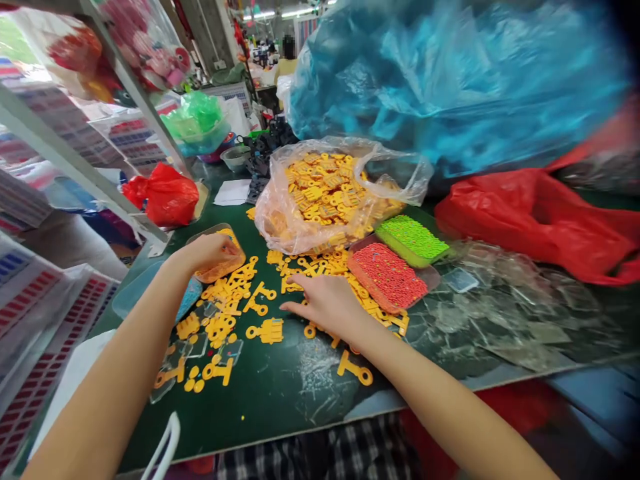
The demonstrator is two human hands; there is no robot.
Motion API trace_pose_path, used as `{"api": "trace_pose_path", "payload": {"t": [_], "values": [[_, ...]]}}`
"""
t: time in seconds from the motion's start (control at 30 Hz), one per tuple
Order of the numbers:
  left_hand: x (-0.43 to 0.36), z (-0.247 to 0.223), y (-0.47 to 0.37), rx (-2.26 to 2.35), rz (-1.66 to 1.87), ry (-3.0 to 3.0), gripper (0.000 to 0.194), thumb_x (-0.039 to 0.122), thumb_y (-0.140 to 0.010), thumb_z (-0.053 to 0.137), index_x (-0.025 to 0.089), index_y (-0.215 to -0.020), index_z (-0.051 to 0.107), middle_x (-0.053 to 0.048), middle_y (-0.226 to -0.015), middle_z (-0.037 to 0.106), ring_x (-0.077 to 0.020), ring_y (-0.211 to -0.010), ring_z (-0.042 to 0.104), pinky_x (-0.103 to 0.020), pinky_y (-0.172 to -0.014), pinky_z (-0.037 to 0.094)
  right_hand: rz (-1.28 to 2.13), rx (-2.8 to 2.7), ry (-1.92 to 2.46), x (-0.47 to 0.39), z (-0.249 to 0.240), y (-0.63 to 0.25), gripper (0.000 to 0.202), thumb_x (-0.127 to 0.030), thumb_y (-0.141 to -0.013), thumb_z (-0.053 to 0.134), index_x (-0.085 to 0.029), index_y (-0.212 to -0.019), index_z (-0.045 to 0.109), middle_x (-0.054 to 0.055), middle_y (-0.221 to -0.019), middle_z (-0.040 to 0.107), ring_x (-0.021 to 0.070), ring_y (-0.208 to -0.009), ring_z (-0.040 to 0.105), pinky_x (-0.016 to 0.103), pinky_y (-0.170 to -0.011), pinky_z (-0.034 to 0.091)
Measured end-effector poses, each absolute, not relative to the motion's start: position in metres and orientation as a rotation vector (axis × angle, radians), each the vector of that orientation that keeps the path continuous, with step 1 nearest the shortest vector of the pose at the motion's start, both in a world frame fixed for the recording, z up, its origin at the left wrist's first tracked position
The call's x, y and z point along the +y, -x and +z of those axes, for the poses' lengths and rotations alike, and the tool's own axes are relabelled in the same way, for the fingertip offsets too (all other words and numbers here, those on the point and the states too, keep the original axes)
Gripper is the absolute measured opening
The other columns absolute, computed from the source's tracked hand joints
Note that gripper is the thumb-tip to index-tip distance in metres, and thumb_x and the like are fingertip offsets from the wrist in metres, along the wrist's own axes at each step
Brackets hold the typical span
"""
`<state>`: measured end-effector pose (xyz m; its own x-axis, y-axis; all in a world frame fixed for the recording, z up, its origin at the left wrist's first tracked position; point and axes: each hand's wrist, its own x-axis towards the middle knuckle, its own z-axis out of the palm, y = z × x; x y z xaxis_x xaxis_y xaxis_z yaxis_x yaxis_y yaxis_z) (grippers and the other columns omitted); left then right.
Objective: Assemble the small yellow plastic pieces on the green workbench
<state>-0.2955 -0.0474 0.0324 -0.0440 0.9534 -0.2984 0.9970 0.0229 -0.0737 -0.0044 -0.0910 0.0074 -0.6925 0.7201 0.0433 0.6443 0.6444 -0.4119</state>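
Note:
My left hand (213, 252) reaches into a small clear tray of yellow-orange bits (220, 269) at the left. Its fingers are curled down, and what they pinch is hidden. Over the pile of yellow plastic pieces, my right hand (327, 303) has its thumb and forefinger apart, with nothing visible between them. Just left of it, a yellow ring-ended piece with rows of bars (267, 331) lies flat on the dark green table (270, 407). More ring-ended yellow pieces (220, 320) are heaped between the hands, with clear plastic covers and round yellow bits by them.
A clear bag (275, 230) full of yellow pieces stands behind. Trays of red beads (387, 273) and green beads (413, 239) sit to its right, then scattered clear plastic pieces (465, 320). A blue bead tray (193, 293) is at the left; a large blue bag (450, 80) rises behind.

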Motion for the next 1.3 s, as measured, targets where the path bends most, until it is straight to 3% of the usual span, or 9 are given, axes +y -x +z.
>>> {"api": "trace_pose_path", "payload": {"t": [0.13, 0.23, 0.33, 0.47, 0.67, 0.77, 0.9, 1.03, 1.3], "values": [[-0.044, 0.031, 0.297, 2.154, -0.365, -2.052, 0.02, 0.031, -0.083, 0.066, 0.014, -0.088, 0.075, -0.007, -0.09, 0.076, -0.0216, -0.078, 0.063, -0.025, -0.068, 0.039, 0.57, -2.585, 1.204, -0.088, 0.03, -0.013, 0.033, -0.046, -0.095, 0.053, -0.024, -0.115, 0.066, 0.002, -0.083, 0.073, 0.0186, -0.08, 0.066, 0.028, -0.061, 0.034], [-0.05, 0.032, 0.301, 2.208, -0.299, -2.068, 0.024, 0.038, -0.084, 0.065, 0.016, -0.089, 0.075, -0.006, -0.097, 0.075, -0.0215, -0.081, 0.061, -0.026, -0.069, 0.037, 0.578, -2.496, 1.325, -0.081, 0.046, -0.046, 0.029, -0.039, -0.097, 0.047, -0.024, -0.11, 0.068, 0.003, -0.092, 0.074, 0.0185, -0.084, 0.066, 0.028, -0.065, 0.038], [-0.063, 0.032, 0.305, 2.357, -0.178, -2.087, 0.036, 0.052, -0.087, 0.059, 0.019, -0.089, 0.075, -0.006, -0.101, 0.074, -0.0229, -0.084, 0.059, -0.027, -0.07, 0.037, 0.468, -2.42, 1.481, -0.067, 0.05, -0.089, 0.029, -0.034, -0.096, 0.045, -0.023, -0.107, 0.07, 0.004, -0.105, 0.073, 0.0206, -0.095, 0.066, 0.029, -0.073, 0.042], [-0.079, 0.027, 0.302, 2.515, -0.09, -2.029, 0.053, 0.067, -0.088, 0.047, 0.022, -0.095, 0.075, -0.005, -0.093, 0.071, -0.0252, -0.085, 0.056, -0.029, -0.07, 0.037, 0.345, -2.614, 1.706, -0.045, 0.041, -0.128, 0.026, -0.028, -0.092, 0.049, -0.02, -0.106, 0.071, 0.006, -0.107, 0.073, 0.0198, -0.096, 0.066, 0.027, -0.075, 0.045], [-0.098, 0.036, 0.284, 2.614, 0.179, -1.823, 0.048, 0.058, -0.088, 0.052, 0.017, -0.101, 0.075, -0.008, -0.096, 0.071, -0.0291, -0.09, 0.06, -0.035, -0.077, 0.043, 0.104, -2.821, 1.77, -0.04, 0.028, -0.124, 0.02, -0.021, -0.084, 0.059, -0.017, -0.098, 0.073, 0.013, -0.101, 0.073, 0.0277, -0.104, 0.063, 0.034, -0.081, 0.044], [-0.122, 0.043, 0.261, 2.437, 0.546, -1.801, 0.04, 0.054, -0.086, 0.057, 0.021, -0.101, 0.076, -0.007, -0.109, 0.072, -0.0279, -0.095, 0.062, -0.036, -0.083, 0.047, 0.021, -2.871, 1.771, -0.042, 0.026, -0.115, 0.02, -0.016, -0.083, 0.058, -0.014, -0.095, 0.073, 0.017, -0.1, 0.073, 0.0299, -0.105, 0.064, 0.037, -0.083, 0.042], [-0.167, 0.028, 0.217, 2.12, 0.856, -1.872, 0.038, 0.056, -0.086, 0.057, 0.024, -0.093, 0.077, -0.005, -0.105, 0.073, -0.0256, -0.1, 0.062, -0.037, -0.091, 0.048, -0.022, -2.938, 1.752, -0.041, 0.024, -0.111, 0.02, -0.014, -0.085, 0.054, -0.011, -0.092, 0.072, 0.02, -0.098, 0.073, 0.0303, -0.101, 0.066, 0.037, -0.08, 0.042], [-0.202, -0.007, 0.188, 1.98, 0.796, -1.996, 0.036, 0.052, -0.091, 0.055, 0.024, -0.095, 0.078, -0.006, -0.098, 0.071, -0.0248, -0.097, 0.062, -0.04, -0.09, 0.048, -0.028, -3.021, 1.73, -0.038, 0.021, -0.113, 0.021, -0.015, -0.086, 0.052, -0.01, -0.092, 0.071, 0.021, -0.099, 0.072, 0.0305, -0.098, 0.068, 0.035, -0.072, 0.042], [-0.22, -0.04, 0.183, 1.984, 0.677, -2.147, 0.023, 0.039, -0.094, 0.057, 0.033, -0.104, 0.076, -0.003, -0.127, 0.064, -0.0267, -0.115, 0.054, -0.048, -0.101, 0.044, 0.008, -3.149, 1.655, -0.03, 0.014, -0.119, 0.022, -0.02, -0.089, 0.049, -0.015, -0.086, 0.07, 0.018, -0.094, 0.073, 0.0284, -0.092, 0.068, 0.033, -0.07, 0.043]]}}
